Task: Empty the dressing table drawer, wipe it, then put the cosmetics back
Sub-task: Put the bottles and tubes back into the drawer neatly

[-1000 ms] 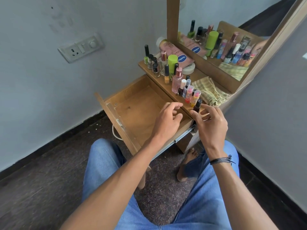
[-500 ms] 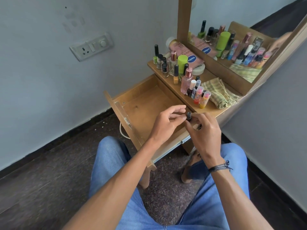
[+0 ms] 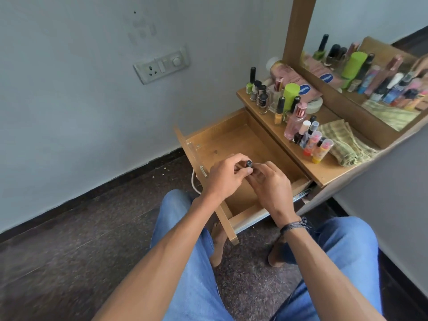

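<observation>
Pinching dark bottle (image 3: 249, 163) | between left hand (image 3: 225, 179), right hand (image 3: 272, 193) | over drawer (image 3: 234, 144)

Black cap on the little bottle (image 3: 249, 163) I'm holding. The drawer (image 3: 231, 140) under it is warm honey-brown wood. Far right there's a cloth (image 3: 342, 144) in green-and-yellow check, a lime-green cap (image 3: 291, 89) and a pale pink perfume bottle (image 3: 292, 126). Near me, blue jeans (image 3: 190, 262) over a dark speckled floor (image 3: 69, 251), with a pale grey wall (image 3: 92, 112) on the left.
</observation>
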Demonstrator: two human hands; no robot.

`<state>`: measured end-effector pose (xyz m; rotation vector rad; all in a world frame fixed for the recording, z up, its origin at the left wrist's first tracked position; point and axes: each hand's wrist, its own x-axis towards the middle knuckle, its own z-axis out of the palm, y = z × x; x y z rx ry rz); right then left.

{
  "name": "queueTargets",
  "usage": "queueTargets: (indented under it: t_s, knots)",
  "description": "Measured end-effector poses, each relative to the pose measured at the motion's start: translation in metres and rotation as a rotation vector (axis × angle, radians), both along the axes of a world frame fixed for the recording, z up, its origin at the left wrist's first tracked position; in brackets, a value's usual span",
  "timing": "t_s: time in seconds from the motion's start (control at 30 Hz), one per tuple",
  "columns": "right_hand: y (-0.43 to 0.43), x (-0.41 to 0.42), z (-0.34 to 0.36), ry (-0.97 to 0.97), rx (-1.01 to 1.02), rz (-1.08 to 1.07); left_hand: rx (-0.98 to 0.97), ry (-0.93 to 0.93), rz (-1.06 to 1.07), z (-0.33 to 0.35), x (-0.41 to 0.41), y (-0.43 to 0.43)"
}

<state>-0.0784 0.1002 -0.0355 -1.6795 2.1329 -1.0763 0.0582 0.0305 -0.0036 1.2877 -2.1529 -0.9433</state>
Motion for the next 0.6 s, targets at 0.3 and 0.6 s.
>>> queueTargets:
  t_s: [0.3,0.6]
  knots:
    - [-0.008,0.011,-0.015,0.209,0.290,0.001,-0.187,-0.363,0.281,-0.007,0.011,-0.087]
    - [-0.009,0.016,-0.012,0.237,0.325,-0.059,-0.328,-0.669,0.305,-0.023,0.022,-0.126]
